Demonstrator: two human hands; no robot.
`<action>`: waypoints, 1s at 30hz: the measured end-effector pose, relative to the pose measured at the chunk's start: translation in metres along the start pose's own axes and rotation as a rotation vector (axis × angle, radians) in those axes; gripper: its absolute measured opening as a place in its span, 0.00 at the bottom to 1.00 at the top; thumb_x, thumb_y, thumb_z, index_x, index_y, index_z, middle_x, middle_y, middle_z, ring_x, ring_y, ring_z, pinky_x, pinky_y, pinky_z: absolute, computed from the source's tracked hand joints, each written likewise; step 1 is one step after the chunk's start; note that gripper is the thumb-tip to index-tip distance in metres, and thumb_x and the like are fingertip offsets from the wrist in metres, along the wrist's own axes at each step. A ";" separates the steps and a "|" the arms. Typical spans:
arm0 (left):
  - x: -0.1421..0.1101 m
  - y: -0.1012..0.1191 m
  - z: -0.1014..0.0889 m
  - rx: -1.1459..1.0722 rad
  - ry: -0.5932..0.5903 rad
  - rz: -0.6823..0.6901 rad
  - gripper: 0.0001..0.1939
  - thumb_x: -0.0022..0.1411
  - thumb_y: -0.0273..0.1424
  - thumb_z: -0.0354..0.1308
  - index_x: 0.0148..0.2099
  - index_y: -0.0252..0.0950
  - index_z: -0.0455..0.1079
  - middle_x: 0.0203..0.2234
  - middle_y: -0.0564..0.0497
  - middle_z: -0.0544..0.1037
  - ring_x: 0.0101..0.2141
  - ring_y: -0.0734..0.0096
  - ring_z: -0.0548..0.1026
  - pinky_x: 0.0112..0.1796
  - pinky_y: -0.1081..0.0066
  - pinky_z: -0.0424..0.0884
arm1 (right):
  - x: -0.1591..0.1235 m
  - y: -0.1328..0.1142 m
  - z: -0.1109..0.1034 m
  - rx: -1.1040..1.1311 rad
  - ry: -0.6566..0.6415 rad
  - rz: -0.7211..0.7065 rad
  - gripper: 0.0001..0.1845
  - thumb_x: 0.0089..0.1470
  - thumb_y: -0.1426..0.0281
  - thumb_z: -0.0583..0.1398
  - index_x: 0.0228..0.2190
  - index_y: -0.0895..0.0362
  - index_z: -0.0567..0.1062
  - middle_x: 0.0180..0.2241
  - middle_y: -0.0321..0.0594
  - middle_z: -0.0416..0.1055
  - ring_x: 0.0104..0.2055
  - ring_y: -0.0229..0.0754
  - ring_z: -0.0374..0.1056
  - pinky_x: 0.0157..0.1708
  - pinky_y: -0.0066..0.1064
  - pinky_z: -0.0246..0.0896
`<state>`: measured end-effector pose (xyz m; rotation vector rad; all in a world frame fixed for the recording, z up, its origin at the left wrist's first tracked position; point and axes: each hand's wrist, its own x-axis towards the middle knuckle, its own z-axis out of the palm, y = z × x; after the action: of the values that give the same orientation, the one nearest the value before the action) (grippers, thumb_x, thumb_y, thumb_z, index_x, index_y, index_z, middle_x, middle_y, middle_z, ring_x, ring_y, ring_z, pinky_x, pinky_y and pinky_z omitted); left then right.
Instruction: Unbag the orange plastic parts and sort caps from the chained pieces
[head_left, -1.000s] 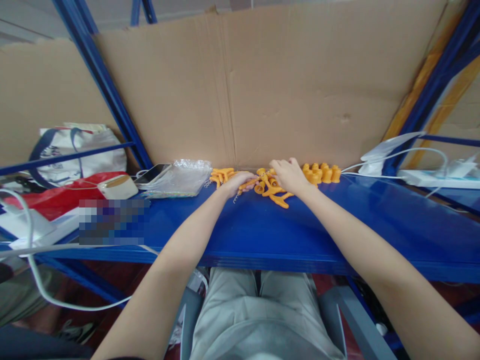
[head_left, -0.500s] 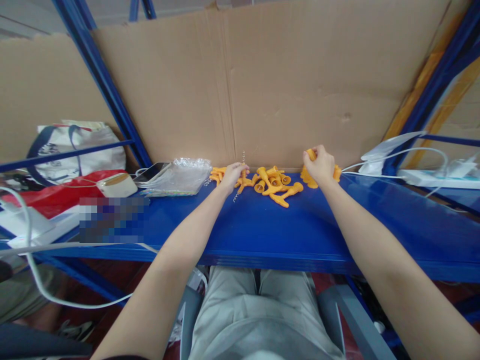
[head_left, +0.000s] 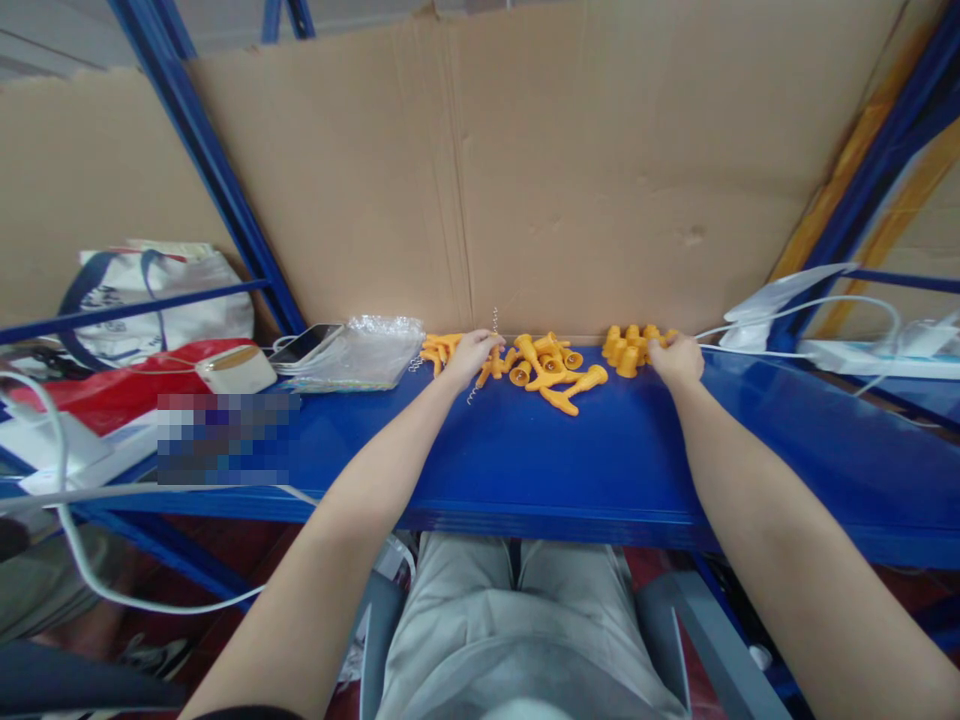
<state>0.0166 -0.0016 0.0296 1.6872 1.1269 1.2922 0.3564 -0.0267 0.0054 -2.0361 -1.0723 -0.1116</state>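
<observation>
White canvas bag at the far left carries dark lettering, cut across by a blue rail and too small to read. A red bag lies in front of it, then a white-and-tan case and a phone beside clear plastic sleeves; I can read no brand on any of these.

Next along the back of the blue table come orange corkscrew pieces, just beside the sleeves. The left hand has its fingers drawn together around an orange corkscrew, whose thin metal spiral points upward. It looks like light, stiff, smooth plastic, perhaps a little slippery; the handle seems the place to take hold, keeping skin off the spiral's tip, which could prick or bend.

To the right of that hand lies a loose heap of orange parts, some with flared round ends opening outward. These too should be light and firm, best lifted one by one by the narrow middle.

Further right, orange cups stand in a close group. They would probably tip easily, so grip by the sides. The right hand is at their right end; whether its fingers hold one, I cannot tell.
</observation>
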 end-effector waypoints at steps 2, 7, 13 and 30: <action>0.000 -0.001 0.001 0.000 -0.002 0.004 0.05 0.52 0.30 0.59 0.27 0.35 0.73 0.25 0.52 0.76 0.30 0.70 0.72 0.33 0.72 0.66 | 0.000 0.001 0.000 0.007 -0.027 0.024 0.16 0.54 0.63 0.59 0.40 0.60 0.78 0.45 0.57 0.77 0.51 0.57 0.72 0.47 0.43 0.66; 0.002 -0.002 0.000 0.061 0.041 0.053 0.06 0.53 0.29 0.59 0.25 0.35 0.71 0.22 0.54 0.72 0.31 0.69 0.70 0.34 0.72 0.65 | 0.000 -0.001 -0.002 -0.025 -0.073 0.027 0.15 0.53 0.62 0.60 0.38 0.59 0.78 0.42 0.56 0.78 0.50 0.57 0.73 0.46 0.41 0.67; 0.007 -0.006 -0.002 0.143 0.061 0.115 0.07 0.55 0.30 0.58 0.27 0.35 0.73 0.24 0.53 0.74 0.34 0.66 0.73 0.40 0.69 0.68 | 0.001 0.001 0.002 -0.041 -0.100 -0.040 0.15 0.54 0.61 0.59 0.38 0.58 0.76 0.43 0.57 0.76 0.51 0.60 0.72 0.48 0.44 0.65; 0.007 -0.010 0.000 0.184 0.077 0.153 0.08 0.60 0.29 0.57 0.28 0.35 0.70 0.21 0.55 0.70 0.26 0.72 0.71 0.31 0.73 0.67 | 0.006 0.005 0.008 0.048 -0.040 -0.173 0.04 0.50 0.67 0.58 0.26 0.53 0.67 0.36 0.48 0.74 0.45 0.54 0.71 0.44 0.41 0.65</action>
<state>0.0157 0.0079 0.0230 1.9037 1.2126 1.3936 0.3623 -0.0186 -0.0006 -1.9081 -1.2637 -0.1324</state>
